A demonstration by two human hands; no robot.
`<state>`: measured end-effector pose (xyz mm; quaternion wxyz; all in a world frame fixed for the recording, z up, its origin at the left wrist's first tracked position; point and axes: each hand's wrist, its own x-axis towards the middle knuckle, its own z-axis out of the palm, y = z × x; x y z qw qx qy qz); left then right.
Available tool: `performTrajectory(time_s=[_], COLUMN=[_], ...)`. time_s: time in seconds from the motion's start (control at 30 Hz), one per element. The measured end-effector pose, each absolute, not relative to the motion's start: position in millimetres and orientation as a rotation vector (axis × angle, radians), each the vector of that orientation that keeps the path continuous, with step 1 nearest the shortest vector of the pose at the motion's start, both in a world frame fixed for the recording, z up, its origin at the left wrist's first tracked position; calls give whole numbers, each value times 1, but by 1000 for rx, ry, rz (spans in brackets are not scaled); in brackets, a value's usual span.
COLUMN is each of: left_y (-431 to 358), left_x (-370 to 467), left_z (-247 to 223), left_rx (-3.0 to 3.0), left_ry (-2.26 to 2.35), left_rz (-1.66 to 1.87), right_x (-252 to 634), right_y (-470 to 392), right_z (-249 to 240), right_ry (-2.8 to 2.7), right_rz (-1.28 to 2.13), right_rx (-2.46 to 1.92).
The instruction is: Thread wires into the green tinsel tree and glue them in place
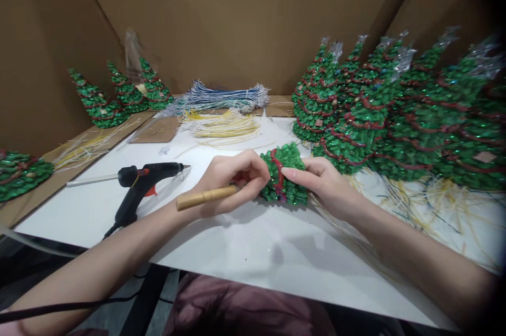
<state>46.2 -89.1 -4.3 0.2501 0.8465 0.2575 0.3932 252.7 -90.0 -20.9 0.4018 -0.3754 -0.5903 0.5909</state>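
A small green Christmas tree ornament (292, 161) with a red garland lies on its side above the white tabletop, between my two hands. My right hand (328, 184) grips its right end, the thumb pressed on the garland. My left hand (233, 180) is closed around a tool with a turned wooden handle (203, 198); the handle sticks out to the left and the working tip is hidden. Its fingertips touch the tree's left side. A few thin pale wires trail from beneath the tree under my right hand.
A black glue gun (136, 188) lies left of my left arm. Finished trees with silvery stars (367, 109) crowd the right, above loose wire strands (422, 209). Bundled blue wires (225, 97) and yellow wires (227, 127) lie at the back. More trees (128, 90) stand back left.
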Motion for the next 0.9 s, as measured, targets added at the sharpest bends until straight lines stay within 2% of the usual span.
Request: performTrajectory(time_s=[0.27,0.67,0.9], left_y=[-87,-92,-94], left_x=[45,55,58], left_z=[-15,-16,-15], left_rx=[2179,2157,2153], left_ry=[587,517,528], left_rz=[1148,1228,1229], right_x=[247,251,250], right_y=[-94,-91,-92], right_z=[-18,-13,-11], right_ry=[-1499,-1236,-1217], right_rz=[1432,1774,1791], right_rx=[-1011,-847,-858])
